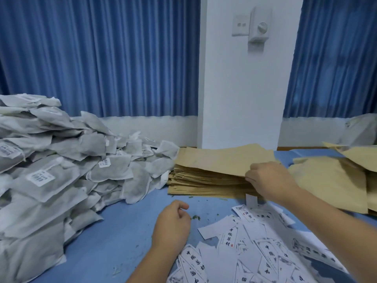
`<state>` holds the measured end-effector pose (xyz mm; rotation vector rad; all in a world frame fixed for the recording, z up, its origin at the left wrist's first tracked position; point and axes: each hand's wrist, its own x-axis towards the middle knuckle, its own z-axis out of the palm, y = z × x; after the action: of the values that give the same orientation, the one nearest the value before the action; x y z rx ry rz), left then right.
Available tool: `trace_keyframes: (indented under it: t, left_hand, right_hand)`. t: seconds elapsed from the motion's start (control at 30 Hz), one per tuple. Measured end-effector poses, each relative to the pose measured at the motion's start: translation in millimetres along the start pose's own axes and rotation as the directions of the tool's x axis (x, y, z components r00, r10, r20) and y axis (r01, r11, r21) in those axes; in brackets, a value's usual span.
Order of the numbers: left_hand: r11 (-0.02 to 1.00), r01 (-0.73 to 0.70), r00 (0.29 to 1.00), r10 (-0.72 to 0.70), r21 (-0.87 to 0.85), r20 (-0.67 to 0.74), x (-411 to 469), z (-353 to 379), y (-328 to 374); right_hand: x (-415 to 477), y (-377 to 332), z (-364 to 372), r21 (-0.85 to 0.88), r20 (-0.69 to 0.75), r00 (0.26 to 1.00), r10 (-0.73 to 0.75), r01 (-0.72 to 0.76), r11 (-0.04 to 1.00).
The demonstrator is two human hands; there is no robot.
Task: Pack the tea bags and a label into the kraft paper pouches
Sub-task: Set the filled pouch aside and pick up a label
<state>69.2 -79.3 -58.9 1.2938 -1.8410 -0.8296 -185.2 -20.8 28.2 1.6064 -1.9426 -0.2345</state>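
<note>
A big heap of grey-white tea bags (61, 172) fills the left of the blue table. In the middle lies a thick stack of kraft paper pouches (208, 170). My right hand (269, 180) pinches the right edge of the top pouch, which is lifted slightly off the stack. A small white slip (251, 200) shows under that hand. My left hand (173, 223) rests loosely curled on the table, holding nothing. White printed labels (255, 248) lie scattered at the lower right.
More kraft pouches (334, 180) lie in a loose pile at the right. A white pillar (240, 88) and blue curtains (102, 58) stand behind the blue table (122, 231). Green tea crumbs (195, 217) dot the table near my left hand.
</note>
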Motion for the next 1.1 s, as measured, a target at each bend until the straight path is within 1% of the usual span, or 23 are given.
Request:
trace_keyframes:
  t: [0.1,0.13,0.17,0.2,0.23,0.27,0.33,0.4,0.47,0.5,0.53,0.57,0.6,0.67,0.7,0.73,0.8,0.83,0.9,0.97,1.0,1.03,1.1]
  left_hand:
    - [0.986,-0.155,0.984,0.159,0.052,-0.084,-3,1,7]
    - [0.981,-0.193,0.975,0.193,0.007,-0.110,-5,2,11]
    - [0.976,-0.197,0.975,0.186,-0.091,-0.123,-6,1,15]
    - [0.963,-0.156,0.986,0.138,-0.221,-0.093,-8,0,20]
    - [0.929,-0.086,0.996,0.088,-0.359,-0.010,-10,-2,25]
    - [0.890,-0.013,0.992,0.067,-0.456,0.102,-13,-3,31]
    - [0.858,0.075,0.944,0.104,-0.509,0.314,-22,-2,40]
    - [0.830,0.091,0.893,0.177,-0.551,0.414,-29,-2,52]
    - [0.849,0.071,0.871,0.203,-0.523,0.447,-33,0,61]
    - [0.855,0.090,0.875,0.177,-0.510,0.452,-34,1,64]
    - [0.854,0.150,0.883,0.110,-0.497,0.456,-33,3,67]
    - [0.834,0.222,0.890,0.038,-0.505,0.454,-32,3,69]
    - [0.818,0.251,0.901,-0.002,-0.518,0.435,-30,5,66]
    - [0.817,0.196,0.945,-0.011,-0.542,0.326,-24,6,56]
    - [0.804,0.192,0.956,-0.024,-0.563,0.291,-21,4,50]
    - [0.770,0.214,0.959,-0.048,-0.601,0.280,-19,1,46]
    - [0.634,0.265,0.953,-0.059,-0.726,0.297,-11,-7,41]
    - [0.563,0.272,0.954,-0.048,-0.781,0.297,-8,-10,37]
    - [0.440,0.293,0.951,-0.037,-0.849,0.308,-4,-19,32]
    - [0.321,0.364,0.926,-0.022,-0.874,0.377,3,-24,24]
    - [0.282,0.401,0.908,0.006,-0.871,0.420,3,-27,21]
    - [0.277,0.430,0.890,0.032,-0.860,0.455,5,-29,19]
    - [0.306,0.453,0.867,0.068,-0.837,0.494,5,-29,18]
  right_hand:
    - [-2,-17,-34,0.012,0.033,0.999,-0.011,0.011,1.000]
    - [-1,-25,-47,0.029,0.033,0.999,-0.003,0.002,1.000]
    - [-1,-33,-60,0.055,0.033,0.999,0.024,-0.026,0.998]
    - [1,-43,-73,0.081,0.037,0.998,0.058,-0.060,0.995]
    - [3,-53,-85,0.105,0.046,0.995,0.084,-0.088,0.991]
    - [6,-64,-95,0.130,0.049,0.994,0.097,-0.103,0.986]
    - [12,-84,-112,0.198,0.041,0.994,0.104,-0.110,0.974]
    - [19,-101,-122,0.304,0.055,0.992,0.113,-0.124,0.944]
    - [26,-114,-128,0.413,0.114,0.987,0.116,-0.153,0.898]
    - [30,-120,-131,0.454,0.140,0.984,0.114,-0.166,0.876]
    - [33,-125,-133,0.485,0.159,0.981,0.112,-0.176,0.857]
    - [35,-129,-136,0.512,0.169,0.979,0.112,-0.184,0.839]
    - [38,-132,-137,0.537,0.176,0.978,0.112,-0.190,0.822]
    - [41,-136,-136,0.587,0.187,0.977,0.100,-0.193,0.786]
    - [41,-137,-134,0.629,0.191,0.977,0.090,-0.193,0.753]
    - [39,-138,-131,0.689,0.189,0.978,0.085,-0.194,0.698]
    - [33,-136,-122,0.802,0.142,0.985,0.095,-0.171,0.573]
    - [29,-133,-116,0.826,0.107,0.990,0.094,-0.141,0.546]
    - [21,-126,-101,0.815,0.073,0.997,0.041,-0.083,0.574]
    - [16,-118,-89,0.778,0.127,0.989,-0.076,-0.052,0.626]
    - [15,-117,-85,0.770,0.171,0.976,-0.137,-0.046,0.636]
    - [14,-116,-82,0.763,0.206,0.961,-0.187,-0.038,0.645]
    - [13,-116,-78,0.743,0.232,0.941,-0.246,-0.009,0.670]
